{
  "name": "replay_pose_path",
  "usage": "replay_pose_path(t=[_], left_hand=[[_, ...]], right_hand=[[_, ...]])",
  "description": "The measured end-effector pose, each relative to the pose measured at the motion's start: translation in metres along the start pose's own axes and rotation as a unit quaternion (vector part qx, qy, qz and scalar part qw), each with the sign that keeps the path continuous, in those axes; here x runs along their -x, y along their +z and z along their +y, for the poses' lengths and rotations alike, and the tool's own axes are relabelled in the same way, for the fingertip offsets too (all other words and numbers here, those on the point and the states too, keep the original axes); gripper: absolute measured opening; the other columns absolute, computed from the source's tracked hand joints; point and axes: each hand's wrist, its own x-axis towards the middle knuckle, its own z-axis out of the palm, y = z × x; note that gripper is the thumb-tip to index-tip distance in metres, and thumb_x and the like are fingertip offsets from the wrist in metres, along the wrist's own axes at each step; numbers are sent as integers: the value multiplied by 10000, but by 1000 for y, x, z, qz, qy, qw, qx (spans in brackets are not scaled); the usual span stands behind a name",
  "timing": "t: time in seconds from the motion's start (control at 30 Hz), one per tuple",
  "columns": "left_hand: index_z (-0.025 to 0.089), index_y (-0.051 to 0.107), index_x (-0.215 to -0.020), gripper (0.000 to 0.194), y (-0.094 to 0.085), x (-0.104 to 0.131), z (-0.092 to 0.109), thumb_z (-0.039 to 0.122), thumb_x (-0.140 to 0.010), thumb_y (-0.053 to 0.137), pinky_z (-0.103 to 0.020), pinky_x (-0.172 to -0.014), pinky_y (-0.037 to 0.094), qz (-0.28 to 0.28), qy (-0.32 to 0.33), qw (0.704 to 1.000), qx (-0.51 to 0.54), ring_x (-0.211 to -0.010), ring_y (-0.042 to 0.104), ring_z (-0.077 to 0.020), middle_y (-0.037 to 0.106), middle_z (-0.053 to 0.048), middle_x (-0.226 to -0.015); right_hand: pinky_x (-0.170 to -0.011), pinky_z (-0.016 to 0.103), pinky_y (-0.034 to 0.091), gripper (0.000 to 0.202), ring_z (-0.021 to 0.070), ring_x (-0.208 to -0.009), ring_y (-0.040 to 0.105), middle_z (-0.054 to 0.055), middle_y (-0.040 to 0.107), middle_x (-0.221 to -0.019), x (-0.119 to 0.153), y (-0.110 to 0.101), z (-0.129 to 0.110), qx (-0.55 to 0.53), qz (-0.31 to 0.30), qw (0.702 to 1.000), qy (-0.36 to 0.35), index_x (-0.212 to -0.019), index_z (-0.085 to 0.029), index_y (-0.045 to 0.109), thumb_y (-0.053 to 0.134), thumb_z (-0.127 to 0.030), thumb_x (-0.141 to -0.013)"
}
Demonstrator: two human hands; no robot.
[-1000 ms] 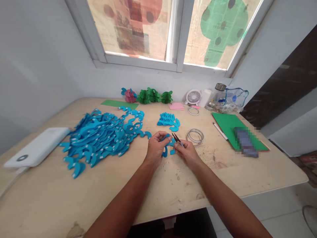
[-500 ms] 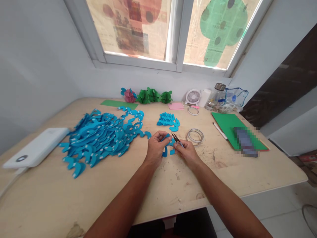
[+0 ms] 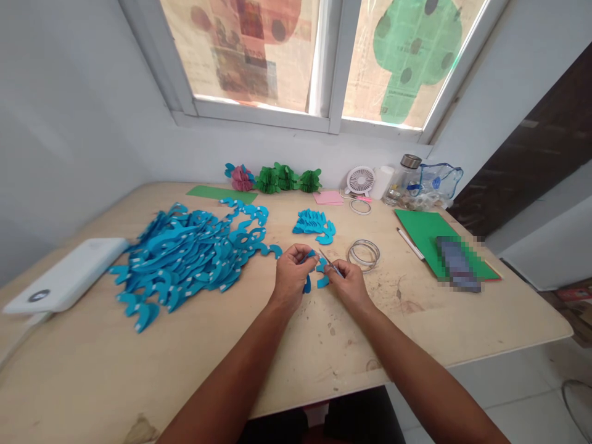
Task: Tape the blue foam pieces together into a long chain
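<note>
Near the table's middle, my left hand (image 3: 292, 271) pinches a curved blue paper piece (image 3: 308, 285), partly hidden by the fingers. Close beside it on the right, my right hand (image 3: 349, 282) is closed on slim tweezers (image 3: 330, 261), their tips pointing up and left toward the left hand. Another part of blue paper (image 3: 322, 279) shows between the two hands; whether it joins the held piece I cannot tell. To the left lies a large heap of curved blue paper pieces (image 3: 198, 246) with small white patches. Beyond my hands sits a smaller blue bunch (image 3: 312, 223).
A white power bank (image 3: 69, 274) lies far left. Metal rings (image 3: 364, 256), a white pen (image 3: 411, 243) and a green sheet (image 3: 425, 237) under a blurred dark object are on the right. Green paper shapes (image 3: 284, 177), a small fan (image 3: 361, 180) and a bottle (image 3: 401, 179) stand along the wall.
The tweezers' tips, spread apart before, now look closer together. Both hands stay nearly in place, and the left still pinches the blue paper.
</note>
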Motion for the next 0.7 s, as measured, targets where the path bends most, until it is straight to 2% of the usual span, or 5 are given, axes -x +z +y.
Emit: replay_pose_path(t=[0.13, 0.3, 0.5, 0.7], left_hand=[[151, 561, -663, 211, 1, 1, 2, 154, -512, 709, -174, -469, 391, 9, -11, 1000, 11, -512, 516, -72, 603, 16, -633], [148, 577, -732, 278, 1, 3, 5, 190, -509, 738, -162, -386, 336, 5, -61, 997, 40, -439, 487, -59, 587, 28, -602], [150, 588, -783, 347, -2, 2, 7, 185, -493, 776, -159, -357, 327, -28, -120, 988, 96, -447, 506, -71, 604, 12, -614], [162, 606, -848, 385, -4, 2, 10, 149, -502, 775, -165, -383, 376, -57, -144, 981, 118, -500, 551, -91, 655, -14, -694]], right_hand=[[-477, 225, 255, 283, 91, -484, 323, -48, 377, -486, -4, -6, 0, 4, 39, 999, -8, -576, -169, 541, 535, -407, -730], [-477, 222, 263, 227, 96, -496, 344, -43, 400, -510, 1, -7, -5, 49, 19, 998, -43, -626, -173, 560, 545, -375, -728], [-522, 224, 312, 125, 114, -541, 419, -20, 508, -574, 8, -7, -11, 145, 24, 984, -101, -677, -190, 589, 539, -294, -727], [-503, 220, 310, 150, 112, -523, 417, -23, 504, -568, 7, -5, -9, 106, -10, 990, -97, -700, -191, 612, 533, -312, -742]])
